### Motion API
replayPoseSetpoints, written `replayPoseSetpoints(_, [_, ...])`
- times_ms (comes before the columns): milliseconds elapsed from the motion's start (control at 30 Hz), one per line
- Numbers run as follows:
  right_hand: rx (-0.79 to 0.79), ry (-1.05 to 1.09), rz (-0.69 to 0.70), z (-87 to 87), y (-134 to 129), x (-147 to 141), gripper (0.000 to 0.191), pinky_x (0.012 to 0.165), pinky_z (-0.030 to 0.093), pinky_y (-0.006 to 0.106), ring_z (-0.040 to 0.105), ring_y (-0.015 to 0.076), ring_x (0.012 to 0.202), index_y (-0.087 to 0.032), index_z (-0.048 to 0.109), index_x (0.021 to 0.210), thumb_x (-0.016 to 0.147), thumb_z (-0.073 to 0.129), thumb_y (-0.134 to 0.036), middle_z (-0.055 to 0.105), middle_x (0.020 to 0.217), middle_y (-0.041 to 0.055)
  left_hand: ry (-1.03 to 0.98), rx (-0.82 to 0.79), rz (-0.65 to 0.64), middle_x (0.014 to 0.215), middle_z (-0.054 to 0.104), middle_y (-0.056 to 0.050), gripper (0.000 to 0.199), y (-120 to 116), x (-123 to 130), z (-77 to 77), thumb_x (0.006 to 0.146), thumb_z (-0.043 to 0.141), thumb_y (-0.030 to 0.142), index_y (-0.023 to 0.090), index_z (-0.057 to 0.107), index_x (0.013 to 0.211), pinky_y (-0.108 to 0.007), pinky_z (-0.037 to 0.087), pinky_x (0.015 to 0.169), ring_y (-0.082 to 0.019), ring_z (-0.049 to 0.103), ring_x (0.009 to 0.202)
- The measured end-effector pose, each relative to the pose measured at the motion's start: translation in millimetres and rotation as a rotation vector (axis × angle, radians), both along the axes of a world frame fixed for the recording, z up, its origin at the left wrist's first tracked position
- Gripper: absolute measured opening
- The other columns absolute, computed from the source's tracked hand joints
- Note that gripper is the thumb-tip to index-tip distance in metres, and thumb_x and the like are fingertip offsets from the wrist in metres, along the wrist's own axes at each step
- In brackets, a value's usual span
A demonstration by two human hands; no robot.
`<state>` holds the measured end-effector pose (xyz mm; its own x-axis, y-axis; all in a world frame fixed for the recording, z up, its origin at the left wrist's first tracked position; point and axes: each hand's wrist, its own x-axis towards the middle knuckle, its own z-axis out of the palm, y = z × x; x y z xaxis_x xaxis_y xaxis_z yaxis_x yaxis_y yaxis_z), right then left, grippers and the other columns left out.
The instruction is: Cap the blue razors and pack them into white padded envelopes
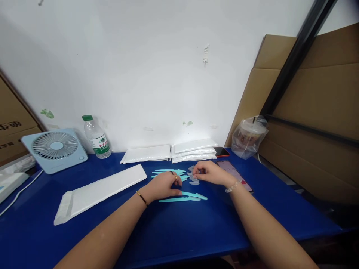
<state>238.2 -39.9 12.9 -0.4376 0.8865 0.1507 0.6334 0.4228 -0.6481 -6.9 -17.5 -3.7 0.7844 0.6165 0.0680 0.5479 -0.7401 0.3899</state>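
Two slim turquoise tools (179,200) lie nearest the person on the blue table (182,235), side by side. Just behind them is the left hand (163,186), fingers curled inward, thumb tip at the farther tool's handle; whether it grips that handle cannot be told. The right hand (209,173) reaches in beside a short column of clear plastic pieces (194,183), its thumb and forefinger drawn close together; whether a piece sits between them is too small to tell. More turquoise tools (168,170) lie beyond the left hand, partly covered by it. A lit phone (235,172) lies by the right wrist, and a long white packet (103,190) slants at the left. Farther back come a pale blue fan (57,158), stacked white packets (193,152), a water bottle (98,141) and a bagged cup (249,136), before the white wall (154,67).
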Motion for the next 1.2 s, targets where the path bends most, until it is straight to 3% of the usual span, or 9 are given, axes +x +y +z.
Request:
replayPoseSetpoints(67, [-0.088,-0.044,0.062,4.8,-4,2,0.025,0.054,0.039,0.023,0.055,0.0133,0.061,-0.017,0.070,0.079,0.075,0.064,-0.040,0.065,0.071,0.0024,0.066,-0.022,-0.008,0.081,0.063,-0.001,0.020,-6,5,0.1,0.077,0.060,0.039,0.021,0.064,0.086,-0.024,0.035,0.059,-0.016,0.055,0.074])
replayPoseSetpoints(167, [-0.213,-0.108,0.160,5.3,-5,4,0.030,0.054,0.040,0.022,0.056,0.0138,0.061,-0.017,0.071,0.081,0.068,0.070,-0.044,0.066,0.069,0.0020,0.086,-0.017,0.079,0.074,0.063,-0.001,0.016,-7,7,0.7,0.080,0.056,0.035,0.020,0.062,0.079,-0.024,0.031,0.055,-0.016,0.054,0.069])
replayPoseSetpoints(267, [-0.268,-0.098,0.168,3.2,-3,4,0.029,0.054,0.040,0.022,0.056,0.0138,0.060,-0.016,0.070,0.079,0.070,0.068,-0.043,0.065,0.067,0.0020,0.037,-0.036,0.132,0.074,0.063,0.000,0.017,-4,3,4.7,0.082,0.054,0.035,0.020,0.061,0.078,-0.024,0.032,0.056,-0.015,0.054,0.067])
replayPoseSetpoints(500, [-0.183,-0.035,0.016,1.7,2,6,0.020,0.051,0.037,0.021,0.054,0.0126,0.058,-0.014,0.067,0.074,0.077,0.060,-0.033,0.065,0.068,0.0036,0.030,-0.018,0.214,0.076,0.063,-0.002,0.019,11,-16,11.3,0.082,0.051,0.035,0.020,0.060,0.075,-0.025,0.033,0.057,-0.016,0.055,0.069])
replayPoseSetpoints(633, [-0.057,0.001,-0.136,-8.1,11,8,0.020,0.057,0.041,0.023,0.057,0.0144,0.064,-0.014,0.068,0.086,0.076,0.061,-0.031,0.067,0.074,0.0049,0.012,0.012,0.271,0.087,0.063,-0.003,0.021,12,-22,12.0,0.078,0.056,0.038,0.021,0.061,0.088,-0.025,0.036,0.061,-0.018,0.056,0.076])
replayPoseSetpoints(733, [0.078,-0.046,-0.190,-10.0,13,7,0.018,0.058,0.040,0.023,0.056,0.0140,0.064,-0.016,0.068,0.089,0.077,0.060,-0.027,0.066,0.074,0.0037,-0.014,-0.012,0.161,0.092,0.062,-0.002,0.029,1,-16,16.0,0.075,0.058,0.046,0.022,0.061,0.092,-0.025,0.037,0.063,-0.017,0.057,0.080])
replayPoseSetpoints(867, [0.053,-0.017,-0.110,-3.2,6,5,0.017,0.057,0.040,0.023,0.056,0.0130,0.063,-0.016,0.068,0.083,0.080,0.055,-0.028,0.066,0.074,0.0034,0.098,-0.085,0.002,0.082,0.063,0.000,0.026,-16,-3,15.8,0.072,0.063,0.046,0.024,0.063,0.087,-0.024,0.033,0.055,-0.015,0.055,0.071])
replayPoseSetpoints(1067, [-0.177,0.023,0.132,-0.9,-3,-2,0.028,0.055,0.042,0.022,0.057,0.0140,0.064,-0.016,0.069,0.086,0.076,0.063,-0.042,0.066,0.072,0.0028,0.117,-0.040,0.110,0.074,0.064,0.000,0.017,-14,0,7.8,0.080,0.053,0.036,0.022,0.062,0.080,-0.025,0.030,0.053,-0.015,0.054,0.067])
replayPoseSetpoints(1200, [-0.273,0.100,0.149,-7.9,-2,-8,0.028,0.055,0.045,0.023,0.058,0.0135,0.059,-0.016,0.068,0.085,0.073,0.066,-0.041,0.063,0.067,0.0016,0.066,-0.060,0.135,0.074,0.064,0.000,0.018,-8,-5,12.0,0.082,0.051,0.035,0.021,0.062,0.080,-0.024,0.031,0.054,-0.015,0.054,0.066])
